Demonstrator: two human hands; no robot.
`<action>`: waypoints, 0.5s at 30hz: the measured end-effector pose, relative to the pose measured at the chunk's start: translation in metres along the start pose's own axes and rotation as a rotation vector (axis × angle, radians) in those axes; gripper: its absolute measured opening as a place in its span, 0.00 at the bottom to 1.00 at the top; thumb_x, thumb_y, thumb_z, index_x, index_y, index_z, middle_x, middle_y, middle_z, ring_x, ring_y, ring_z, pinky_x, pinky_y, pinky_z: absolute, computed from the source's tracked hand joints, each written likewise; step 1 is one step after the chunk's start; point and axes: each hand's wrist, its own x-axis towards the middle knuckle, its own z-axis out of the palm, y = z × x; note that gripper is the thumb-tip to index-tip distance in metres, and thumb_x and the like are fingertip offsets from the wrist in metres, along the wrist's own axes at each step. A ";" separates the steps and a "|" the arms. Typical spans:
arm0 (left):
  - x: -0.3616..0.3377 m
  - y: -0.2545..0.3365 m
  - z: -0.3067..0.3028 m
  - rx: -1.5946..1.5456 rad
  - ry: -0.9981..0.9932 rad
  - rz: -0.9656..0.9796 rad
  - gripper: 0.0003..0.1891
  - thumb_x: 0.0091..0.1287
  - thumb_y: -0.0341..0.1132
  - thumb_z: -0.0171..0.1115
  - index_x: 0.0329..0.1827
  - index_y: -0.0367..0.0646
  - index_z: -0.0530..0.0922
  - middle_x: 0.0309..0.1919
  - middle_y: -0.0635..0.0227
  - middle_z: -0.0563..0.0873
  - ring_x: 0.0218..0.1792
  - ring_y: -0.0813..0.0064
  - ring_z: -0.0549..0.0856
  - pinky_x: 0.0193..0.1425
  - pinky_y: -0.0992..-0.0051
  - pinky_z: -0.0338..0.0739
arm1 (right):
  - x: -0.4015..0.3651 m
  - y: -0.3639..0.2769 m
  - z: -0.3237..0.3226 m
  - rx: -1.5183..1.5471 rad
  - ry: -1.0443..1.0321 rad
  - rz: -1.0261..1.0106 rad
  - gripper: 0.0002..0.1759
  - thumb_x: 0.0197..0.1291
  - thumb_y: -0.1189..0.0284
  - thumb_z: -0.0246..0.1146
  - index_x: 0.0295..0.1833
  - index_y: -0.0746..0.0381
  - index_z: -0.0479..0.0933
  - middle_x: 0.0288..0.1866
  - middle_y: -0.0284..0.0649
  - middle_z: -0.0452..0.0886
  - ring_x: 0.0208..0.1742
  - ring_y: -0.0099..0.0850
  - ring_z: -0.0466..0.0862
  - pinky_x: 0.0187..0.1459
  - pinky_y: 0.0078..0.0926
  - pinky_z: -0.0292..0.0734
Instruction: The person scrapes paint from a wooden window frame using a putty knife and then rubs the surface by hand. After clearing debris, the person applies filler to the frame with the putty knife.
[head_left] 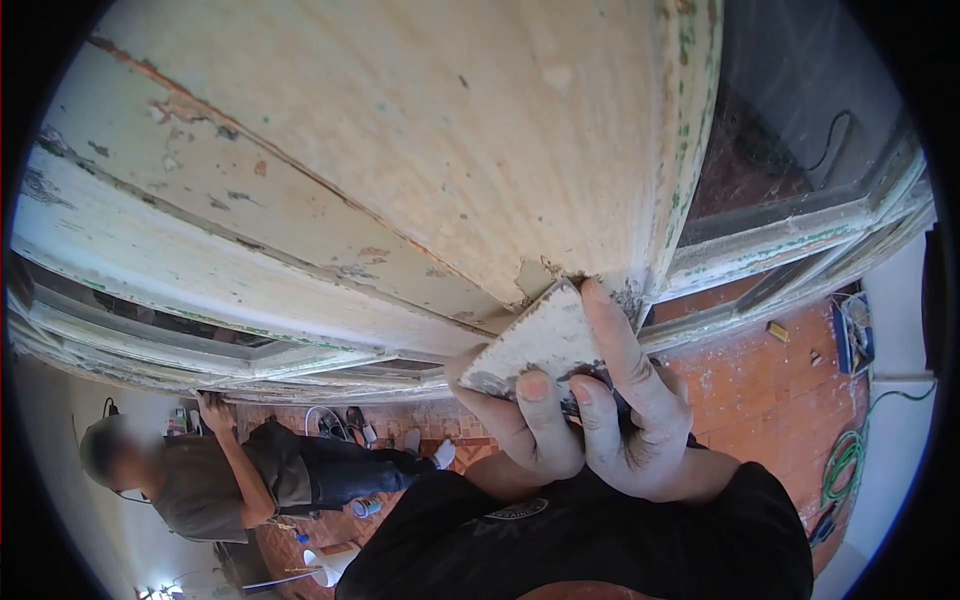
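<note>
My left hand [535, 440] and my right hand [640, 435] both grip a flat, dusty triangular piece [545, 345] that looks like folded sandpaper. It is whitish, with dark worn patches along its lower edge. Both thumbs press on its near face, and my left fingers go behind its left corner. The right index finger stretches along its right side to the tip. That tip touches or nearly touches a chipped spot [537, 275] at the end of a cream-painted wooden panel [430, 130]. What lies behind the piece is hidden.
Glass panes [790, 130] sit in the peeling frame to the right. Another person [210, 480] stands at left, one hand on the woodwork. A green hose [845, 465] and a blue tray [853, 335] lie on the tiled floor [760, 420]. A can [366, 507] stands near that person.
</note>
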 end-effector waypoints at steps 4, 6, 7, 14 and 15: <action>0.010 0.008 -0.008 0.243 -0.078 0.069 0.18 0.71 0.36 0.47 0.56 0.29 0.63 0.54 0.51 0.68 0.35 0.51 0.77 0.30 0.55 0.75 | -0.004 0.009 0.004 -0.171 0.071 -0.242 0.22 0.64 0.68 0.51 0.54 0.77 0.68 0.53 0.57 0.77 0.54 0.45 0.79 0.57 0.36 0.73; 0.012 0.006 -0.013 0.236 -0.062 0.099 0.18 0.72 0.36 0.46 0.56 0.29 0.63 0.54 0.50 0.68 0.34 0.52 0.77 0.31 0.54 0.76 | -0.002 0.005 0.004 -0.129 0.055 -0.170 0.21 0.65 0.68 0.51 0.53 0.77 0.67 0.53 0.57 0.76 0.52 0.44 0.80 0.54 0.34 0.74; -0.005 0.011 -0.025 0.001 -0.182 -0.119 0.19 0.72 0.36 0.46 0.56 0.28 0.62 0.54 0.51 0.67 0.35 0.53 0.77 0.31 0.55 0.75 | -0.001 0.004 0.003 -0.112 0.051 -0.140 0.21 0.65 0.68 0.51 0.53 0.77 0.67 0.53 0.58 0.76 0.51 0.44 0.81 0.53 0.33 0.75; -0.005 0.007 -0.020 0.053 -0.172 -0.017 0.20 0.73 0.39 0.42 0.55 0.27 0.62 0.49 0.33 0.67 0.41 0.42 0.76 0.39 0.48 0.76 | -0.010 -0.002 0.005 0.031 0.057 -0.025 0.22 0.65 0.70 0.51 0.54 0.79 0.66 0.54 0.60 0.75 0.50 0.43 0.81 0.51 0.31 0.76; -0.004 0.007 -0.017 0.098 -0.136 -0.026 0.20 0.73 0.39 0.43 0.55 0.27 0.63 0.52 0.40 0.67 0.40 0.44 0.76 0.37 0.50 0.76 | -0.011 -0.001 0.008 0.046 0.078 -0.017 0.22 0.65 0.70 0.51 0.55 0.80 0.66 0.54 0.60 0.75 0.50 0.43 0.81 0.51 0.32 0.76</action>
